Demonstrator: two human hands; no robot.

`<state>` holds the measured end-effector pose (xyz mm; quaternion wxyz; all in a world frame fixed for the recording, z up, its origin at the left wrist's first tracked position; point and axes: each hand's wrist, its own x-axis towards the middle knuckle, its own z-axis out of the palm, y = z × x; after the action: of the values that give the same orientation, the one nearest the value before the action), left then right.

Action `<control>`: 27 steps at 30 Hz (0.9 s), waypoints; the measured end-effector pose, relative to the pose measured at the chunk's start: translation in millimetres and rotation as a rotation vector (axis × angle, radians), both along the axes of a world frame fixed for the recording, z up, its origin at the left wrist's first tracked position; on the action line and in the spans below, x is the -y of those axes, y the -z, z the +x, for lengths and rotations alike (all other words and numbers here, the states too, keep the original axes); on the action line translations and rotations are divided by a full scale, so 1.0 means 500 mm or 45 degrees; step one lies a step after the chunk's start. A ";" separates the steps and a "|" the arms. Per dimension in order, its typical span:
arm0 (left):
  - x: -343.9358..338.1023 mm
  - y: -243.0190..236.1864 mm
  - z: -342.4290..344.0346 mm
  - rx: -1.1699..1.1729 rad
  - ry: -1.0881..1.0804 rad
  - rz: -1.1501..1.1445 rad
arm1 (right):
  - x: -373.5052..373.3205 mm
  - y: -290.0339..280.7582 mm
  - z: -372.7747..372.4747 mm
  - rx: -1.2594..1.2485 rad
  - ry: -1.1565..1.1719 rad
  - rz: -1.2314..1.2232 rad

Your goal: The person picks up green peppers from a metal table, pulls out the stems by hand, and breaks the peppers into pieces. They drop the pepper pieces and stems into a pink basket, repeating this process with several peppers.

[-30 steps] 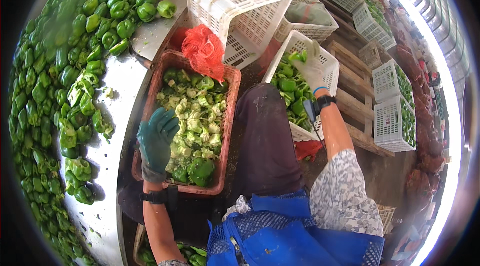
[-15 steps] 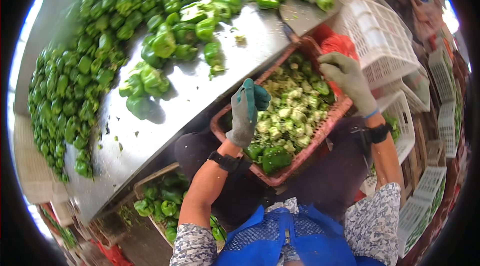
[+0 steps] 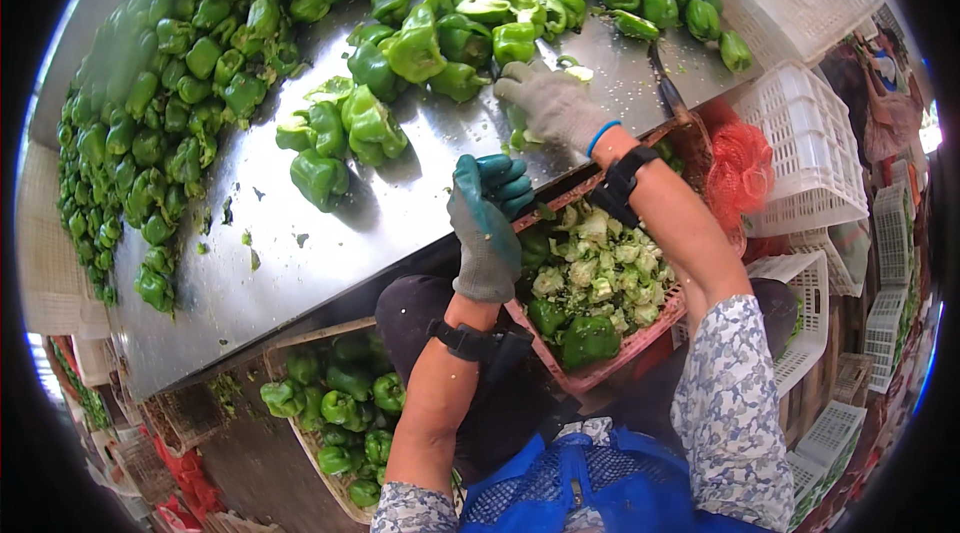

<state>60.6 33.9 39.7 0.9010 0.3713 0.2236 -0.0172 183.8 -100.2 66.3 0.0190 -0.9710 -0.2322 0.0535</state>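
Observation:
My right hand (image 3: pixel 545 103), in a pale grey glove, reaches onto the steel table (image 3: pixel 255 253), fingers curled over a green pepper piece (image 3: pixel 518 131) beside a group of peppers (image 3: pixel 410 58). My left hand (image 3: pixel 485 213), in a grey glove with teal coating, is raised at the table's front edge, fingers closed; what they hold, if anything, is hidden. A dark-handled knife (image 3: pixel 668 88) lies to the right. Below both hands, a pink crate (image 3: pixel 625 353) holds pale pepper cores (image 3: pixel 600 263) and some whole peppers.
A large pepper pile (image 3: pixel 190 63) covers the table's back and left. A crate of green peppers (image 3: pixel 340 413) stands lower left. White plastic crates (image 3: pixel 800 143), a red mesh bag (image 3: pixel 738 168) and wooden pallets are at the right; another red mesh (image 3: pixel 190 468) is lower left.
The view has turned toward the table. My right hand has left the white crate of pepper pieces for the tabletop; my left hand has risen from inside the pink crate to the table edge.

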 end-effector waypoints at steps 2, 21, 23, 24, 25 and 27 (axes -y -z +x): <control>0.008 -0.010 0.004 0.049 0.066 -0.037 | 0.035 0.012 0.022 0.179 -0.091 -0.039; 0.030 0.019 0.005 0.091 0.173 0.141 | 0.162 0.077 -0.112 -0.147 0.875 0.978; 0.031 0.019 0.008 0.171 0.211 0.104 | 0.121 0.005 -0.174 -0.752 0.963 1.601; 0.042 0.019 0.004 0.257 0.264 0.071 | 0.120 -0.004 -0.198 -0.804 0.879 1.581; 0.049 0.024 -0.010 0.712 0.369 0.211 | 0.111 -0.014 -0.222 -0.816 0.819 1.582; 0.061 0.032 -0.008 0.575 0.469 -0.265 | 0.092 -0.022 -0.251 -0.951 0.707 1.631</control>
<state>56.4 3.6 23.6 0.9427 0.3059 -0.0562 -0.1203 58.2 -146.2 77.4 0.6637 -0.7112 0.0545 0.2252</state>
